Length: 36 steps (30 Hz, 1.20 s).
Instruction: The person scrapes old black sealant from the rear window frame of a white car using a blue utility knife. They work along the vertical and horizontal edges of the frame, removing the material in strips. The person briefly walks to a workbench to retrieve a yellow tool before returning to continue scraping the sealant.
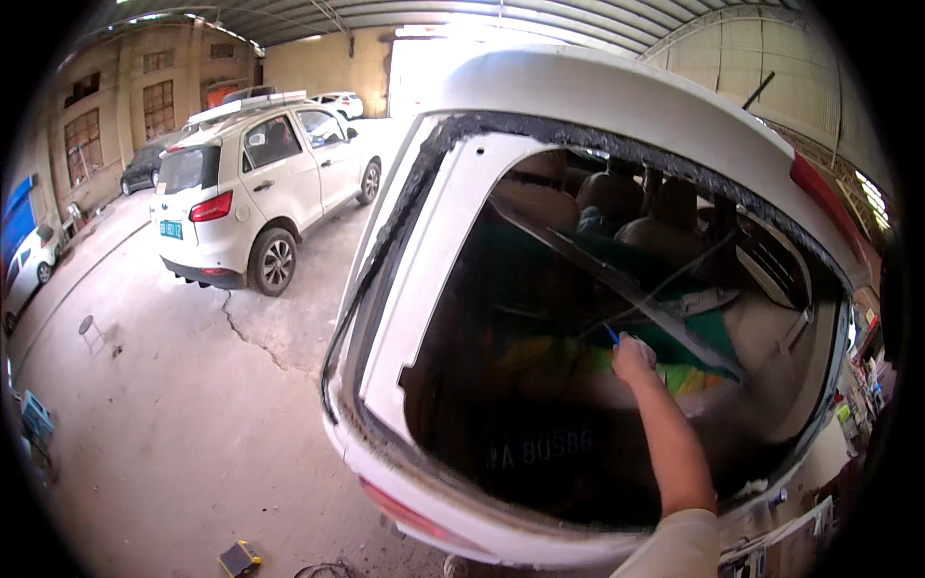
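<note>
My right hand (634, 358) reaches into the rear window opening of a white car (414, 279). Its fingers are closed on a thin blue stick-like thing (611, 333), whose exact kind is too small to tell. Just beyond the hand, a long grey strip (626, 286) slants across the opening, and a thin dark rod (689, 267) crosses it. A ragged black band of sealant (393, 222) runs along the window frame. My left hand is out of view.
Car seats (665, 226) and green and yellow material (689, 378) show inside. Another white car (260, 188) stands at the left on the concrete floor. A small stool (89, 328) and a yellow-and-black box (238, 558) are on the floor. Clutter (853, 405) lines the right side.
</note>
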Tool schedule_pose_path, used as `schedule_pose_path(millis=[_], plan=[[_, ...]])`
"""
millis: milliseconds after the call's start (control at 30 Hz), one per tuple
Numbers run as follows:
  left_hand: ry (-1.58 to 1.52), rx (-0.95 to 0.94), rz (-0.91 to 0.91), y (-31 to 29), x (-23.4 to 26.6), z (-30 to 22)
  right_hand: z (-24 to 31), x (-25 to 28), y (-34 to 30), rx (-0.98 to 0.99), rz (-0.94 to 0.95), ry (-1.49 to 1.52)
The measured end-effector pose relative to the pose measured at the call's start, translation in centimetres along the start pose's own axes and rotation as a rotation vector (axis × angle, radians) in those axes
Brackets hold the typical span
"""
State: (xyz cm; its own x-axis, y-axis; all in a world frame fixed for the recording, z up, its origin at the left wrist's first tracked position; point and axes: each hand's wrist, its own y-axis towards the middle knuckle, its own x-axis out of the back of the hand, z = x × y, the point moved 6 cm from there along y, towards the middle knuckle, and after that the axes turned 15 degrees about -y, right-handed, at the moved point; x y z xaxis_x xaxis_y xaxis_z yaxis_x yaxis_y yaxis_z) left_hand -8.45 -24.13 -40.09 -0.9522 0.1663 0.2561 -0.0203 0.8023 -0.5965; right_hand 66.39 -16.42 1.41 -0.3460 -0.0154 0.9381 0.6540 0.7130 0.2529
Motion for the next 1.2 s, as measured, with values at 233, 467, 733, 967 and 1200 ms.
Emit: schedule_pose_path(millis=[233, 467, 733, 967, 1200], plan=[[0.036, 0.116, -0.102, -1.0, -2.5, 0.4, 3.5, -10.5, 14.2, -0.071, -0.314, -0.033], [0.005, 0.189, -0.19, -4.1, -3.7, 1.1, 8.4, -12.6, 14.5, 0.069, -0.444, -0.017], [0.032, 0.17, -0.174, -2.5, -3.8, -0.1, 4.9, -20.4, 17.9, 0.071, -0.084, -0.001], [0.009, 0.16, -0.189, -2.7, -3.6, 0.1, 5.8, -14.9, 15.3, 0.068, -0.03, 0.125], [-0.004, 0.162, -0.198, -3.0, -3.6, 0.5, 5.3, -13.1, 15.8, 0.059, -0.605, -0.099]])
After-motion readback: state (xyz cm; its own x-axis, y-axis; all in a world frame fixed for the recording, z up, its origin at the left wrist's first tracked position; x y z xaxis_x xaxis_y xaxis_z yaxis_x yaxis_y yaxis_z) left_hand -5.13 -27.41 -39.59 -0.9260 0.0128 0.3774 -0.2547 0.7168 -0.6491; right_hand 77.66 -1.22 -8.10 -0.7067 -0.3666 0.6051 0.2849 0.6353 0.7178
